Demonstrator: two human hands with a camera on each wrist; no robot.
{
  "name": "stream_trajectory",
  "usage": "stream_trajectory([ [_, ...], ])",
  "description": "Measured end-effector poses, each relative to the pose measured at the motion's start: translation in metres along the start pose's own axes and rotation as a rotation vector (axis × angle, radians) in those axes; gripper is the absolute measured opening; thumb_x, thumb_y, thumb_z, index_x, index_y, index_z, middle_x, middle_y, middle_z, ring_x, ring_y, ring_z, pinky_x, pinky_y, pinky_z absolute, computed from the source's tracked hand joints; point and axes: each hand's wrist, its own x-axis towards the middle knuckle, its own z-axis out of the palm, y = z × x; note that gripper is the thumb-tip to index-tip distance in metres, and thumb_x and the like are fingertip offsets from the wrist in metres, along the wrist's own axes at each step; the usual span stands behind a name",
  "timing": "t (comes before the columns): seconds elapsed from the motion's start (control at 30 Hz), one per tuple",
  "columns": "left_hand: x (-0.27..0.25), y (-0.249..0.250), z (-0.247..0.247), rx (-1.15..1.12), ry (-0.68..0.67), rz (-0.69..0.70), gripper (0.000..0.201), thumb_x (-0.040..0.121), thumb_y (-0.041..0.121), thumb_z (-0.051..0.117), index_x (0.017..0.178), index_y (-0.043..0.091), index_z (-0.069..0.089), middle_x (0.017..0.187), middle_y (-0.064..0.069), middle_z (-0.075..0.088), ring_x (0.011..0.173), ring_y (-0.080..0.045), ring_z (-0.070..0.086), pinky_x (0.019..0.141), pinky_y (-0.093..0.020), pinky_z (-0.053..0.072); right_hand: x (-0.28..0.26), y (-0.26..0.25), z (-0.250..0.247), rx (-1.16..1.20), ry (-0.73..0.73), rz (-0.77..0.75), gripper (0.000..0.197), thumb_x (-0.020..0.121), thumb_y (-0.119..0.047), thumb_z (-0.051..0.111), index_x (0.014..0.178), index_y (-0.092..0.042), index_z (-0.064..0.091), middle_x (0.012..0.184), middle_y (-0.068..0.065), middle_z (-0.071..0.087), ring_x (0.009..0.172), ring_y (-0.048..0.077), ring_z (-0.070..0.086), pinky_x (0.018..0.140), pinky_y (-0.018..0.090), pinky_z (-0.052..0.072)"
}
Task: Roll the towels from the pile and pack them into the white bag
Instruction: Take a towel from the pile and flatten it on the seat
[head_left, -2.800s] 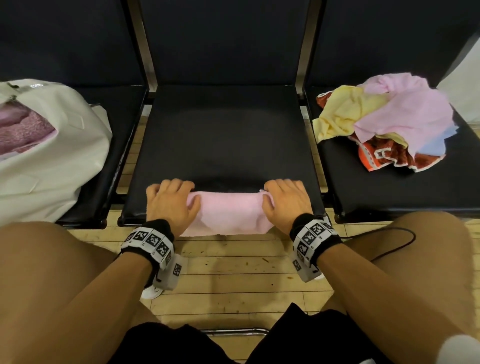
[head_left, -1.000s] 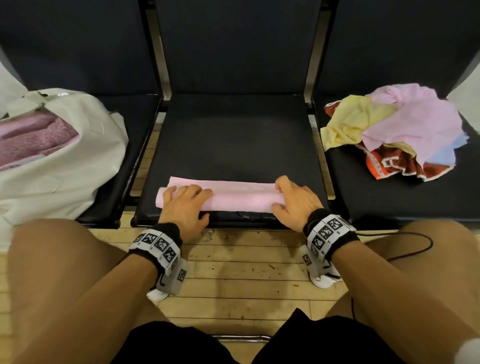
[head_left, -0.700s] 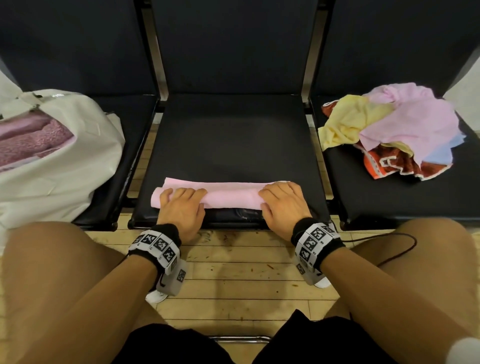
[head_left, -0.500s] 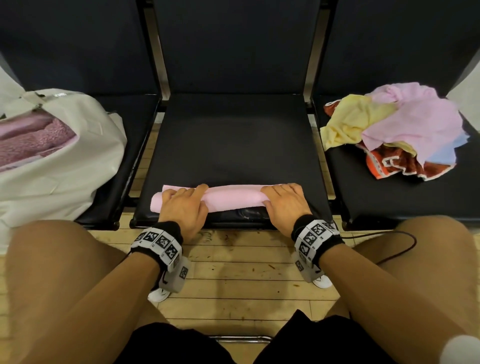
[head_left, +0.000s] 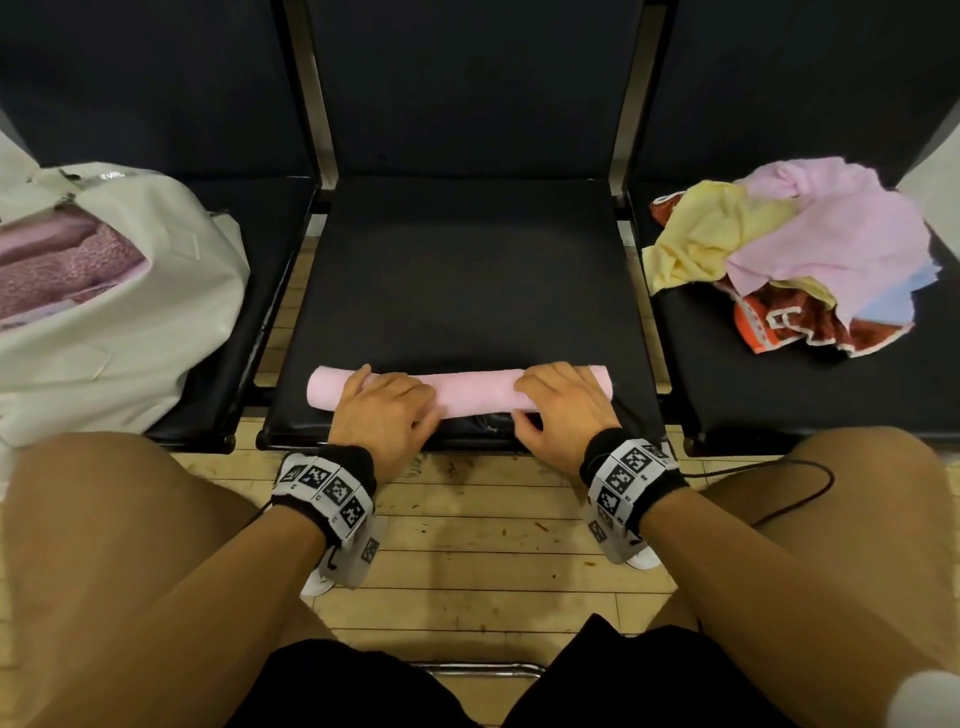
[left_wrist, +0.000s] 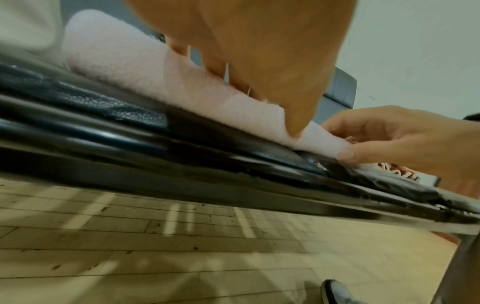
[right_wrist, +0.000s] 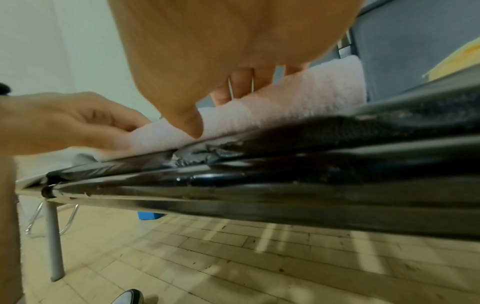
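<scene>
A pink towel (head_left: 470, 392) lies rolled into a long cylinder across the front of the middle black seat (head_left: 467, 270). My left hand (head_left: 382, 410) grips the roll near its left end, fingers over the top and thumb on the near side. My right hand (head_left: 561, 402) holds it the same way near the right end. The left wrist view shows the pink towel (left_wrist: 116, 67) under my left hand (left_wrist: 259, 61). In the right wrist view the pink towel (right_wrist: 311, 96) sits below my right hand (right_wrist: 207, 51). The white bag (head_left: 130, 312) lies on the left seat, pink towels (head_left: 62, 265) inside.
The pile of loose towels (head_left: 795, 254), pink, yellow, light blue and red-patterned, sits on the right seat (head_left: 779, 389). My knees flank the middle seat over a wooden floor (head_left: 467, 545). A black cable (head_left: 779, 499) runs across my right thigh.
The flat band of towel behind my hands has been wound up, so the towel is now one tight roll. My right hand came in from the end onto the top of the roll.
</scene>
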Motion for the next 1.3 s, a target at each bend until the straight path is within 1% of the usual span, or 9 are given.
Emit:
stream_trajectory([
  [0.07, 0.000, 0.002, 0.003, 0.022, -0.074, -0.038, 0.049, 0.092, 0.054, 0.053, 0.133, 0.027, 0.056, 0.131, 0.007, 0.062, 0.128, -0.018, 0.051, 0.119, -0.050, 0.020, -0.001, 0.001, 0.005, 0.003, -0.031, 0.038, 0.044, 0.089, -0.039, 0.059, 0.128, -0.018, 0.059, 0.125, 0.000, 0.061, 0.116, 0.021, 0.054, 0.109, 0.039, 0.034],
  [0.13, 0.000, 0.001, 0.006, 0.044, -0.095, -0.044, 0.050, 0.095, 0.051, 0.050, 0.140, 0.028, 0.048, 0.135, 0.007, 0.058, 0.132, -0.018, 0.046, 0.121, -0.049, 0.013, 0.001, 0.004, 0.008, -0.001, -0.044, 0.062, 0.042, 0.094, -0.038, 0.054, 0.132, -0.020, 0.055, 0.126, 0.000, 0.062, 0.117, 0.021, 0.054, 0.113, 0.040, 0.029],
  [0.3, 0.002, -0.004, -0.001, 0.042, -0.040, -0.069, 0.045, 0.094, 0.052, 0.031, 0.125, 0.028, 0.054, 0.101, 0.008, 0.064, 0.097, -0.019, 0.057, 0.103, -0.042, 0.030, 0.005, 0.007, 0.000, -0.089, -0.064, 0.065, 0.032, 0.099, -0.039, 0.032, 0.117, -0.026, 0.055, 0.101, -0.006, 0.066, 0.092, 0.018, 0.056, 0.097, 0.039, 0.030],
  [0.37, 0.001, -0.005, -0.002, 0.049, -0.054, -0.087, 0.050, 0.090, 0.056, 0.027, 0.123, 0.028, 0.053, 0.099, 0.007, 0.061, 0.093, -0.019, 0.055, 0.096, -0.042, 0.035, 0.004, 0.005, -0.002, -0.099, -0.087, 0.066, 0.032, 0.099, -0.040, 0.028, 0.110, -0.027, 0.054, 0.098, -0.006, 0.064, 0.088, 0.016, 0.054, 0.093, 0.038, 0.032],
  [0.5, -0.001, -0.009, 0.005, 0.056, -0.111, -0.103, 0.066, 0.086, 0.068, 0.039, 0.139, 0.029, 0.043, 0.128, 0.002, 0.056, 0.116, -0.022, 0.052, 0.110, -0.047, 0.031, 0.000, 0.010, 0.005, -0.069, -0.108, 0.072, 0.047, 0.095, -0.052, 0.028, 0.128, -0.028, 0.051, 0.119, -0.003, 0.056, 0.108, 0.019, 0.051, 0.100, 0.041, 0.034],
  [0.6, -0.002, -0.009, 0.006, 0.052, -0.166, -0.085, 0.078, 0.079, 0.072, 0.053, 0.144, 0.031, 0.037, 0.136, 0.006, 0.054, 0.125, -0.019, 0.050, 0.117, -0.048, 0.025, -0.006, 0.013, 0.009, -0.049, -0.145, 0.061, 0.063, 0.086, -0.062, 0.043, 0.140, -0.030, 0.041, 0.130, -0.006, 0.055, 0.120, 0.018, 0.050, 0.108, 0.042, 0.031],
  [0.77, -0.004, -0.014, 0.002, 0.074, -0.142, -0.046, 0.062, 0.076, 0.075, 0.055, 0.123, 0.035, 0.050, 0.111, 0.010, 0.058, 0.104, -0.017, 0.053, 0.101, -0.041, 0.037, -0.013, 0.010, 0.012, -0.129, -0.138, 0.034, 0.054, 0.086, -0.046, 0.057, 0.136, -0.029, 0.044, 0.121, -0.006, 0.059, 0.108, 0.018, 0.054, 0.101, 0.038, 0.035],
  [0.97, -0.003, -0.014, -0.002, 0.138, -0.179, -0.030, 0.069, 0.074, 0.091, 0.022, 0.101, 0.036, 0.053, 0.093, 0.013, 0.058, 0.088, -0.014, 0.052, 0.089, -0.038, 0.039, -0.013, 0.003, 0.009, -0.131, -0.164, 0.025, 0.043, 0.086, -0.038, 0.056, 0.127, -0.030, 0.047, 0.109, -0.005, 0.059, 0.098, 0.019, 0.053, 0.089, 0.036, 0.038],
  [1.3, 0.001, -0.032, -0.055, 0.110, -0.048, -0.062, 0.069, 0.080, 0.085, 0.014, 0.096, 0.033, 0.055, 0.090, 0.010, 0.057, 0.088, -0.017, 0.052, 0.084, -0.038, 0.035, 0.009, -0.014, -0.040, -0.071, -0.022, -0.070, 0.051, 0.087, -0.075, 0.037, 0.105, -0.032, 0.058, 0.088, -0.008, 0.061, 0.080, 0.017, 0.054, 0.075, 0.035, 0.036],
])
